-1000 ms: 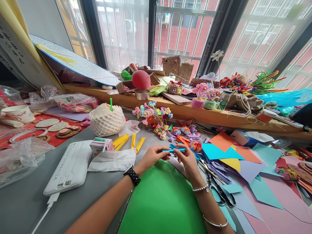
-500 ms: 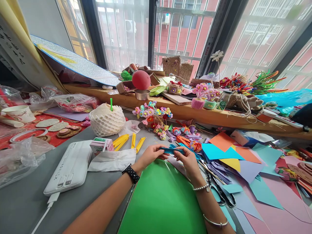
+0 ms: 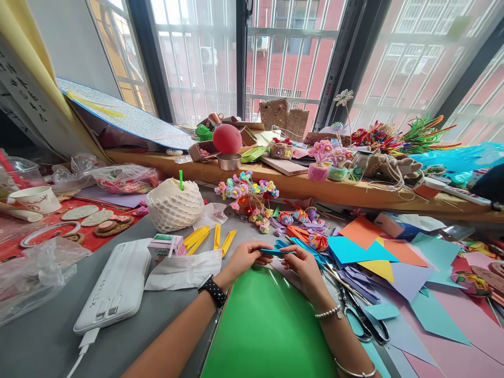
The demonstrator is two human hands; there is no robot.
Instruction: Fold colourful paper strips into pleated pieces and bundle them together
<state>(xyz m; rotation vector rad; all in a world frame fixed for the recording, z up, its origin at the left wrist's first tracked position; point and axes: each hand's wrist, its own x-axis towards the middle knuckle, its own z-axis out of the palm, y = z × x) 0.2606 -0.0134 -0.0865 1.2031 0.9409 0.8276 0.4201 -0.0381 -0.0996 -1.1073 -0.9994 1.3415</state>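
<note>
Between my two hands is a narrow strip of folded blue paper [image 3: 273, 252], held just above the far edge of a green board [image 3: 271, 325]. My left hand [image 3: 246, 261], with a dark dotted watch band at the wrist, pinches the strip's left end. At the other end, the thumb and fingers of my right hand [image 3: 303, 268] are closed on the paper. More blue folded pieces [image 3: 311, 249] lie just behind my right hand. Yellow folded strips [image 3: 197, 239] rest on the table to the left, beyond my left hand.
Scissors [image 3: 360, 315] and coloured paper sheets [image 3: 433, 315] spread over the right side. On the left are a white power bank [image 3: 114, 283] with a cable, a small drink carton [image 3: 167, 247] and a netted coconut [image 3: 175, 205]. A crocheted flower bunch [image 3: 248, 194] stands behind my hands.
My fingers have shifted slightly along the blue paper, and my right fingertips now sit lower on its right end. The whole view has moved a little.
</note>
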